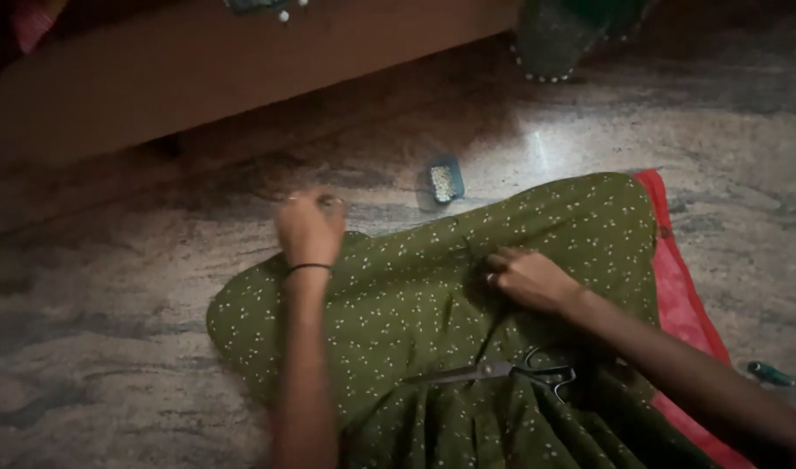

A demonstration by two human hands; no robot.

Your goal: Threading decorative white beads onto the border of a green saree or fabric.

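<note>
- An olive-green cotton cloth with small white dots [398, 321] is spread over the speckled grey stone floor [111, 347], filling the centre and lower middle of the frame.
- The left hand [309, 226] is raised at the upper left edge of the green cloth, with its fingers drawn together as if pinching something fine; what is pinched is too small to be made out.
- A thin black band [308, 267] is worn at the left wrist.
- The right hand [530, 278] is pressed down on the green cloth right of centre, fingers curled and bunching a fold of the fabric.
- A pair of steel scissors with dark handles [502, 372] is laid on the green cloth at lower centre, just below the right forearm.
- A small blue tray of pale beads [445, 180] is set on the floor above centre, near the cloth but apart from it.
- A red fabric [680, 295] is seen under the green cloth along its right edge.
- A brown wooden furniture edge [198, 69] is stretched across the upper left of the frame.
</note>
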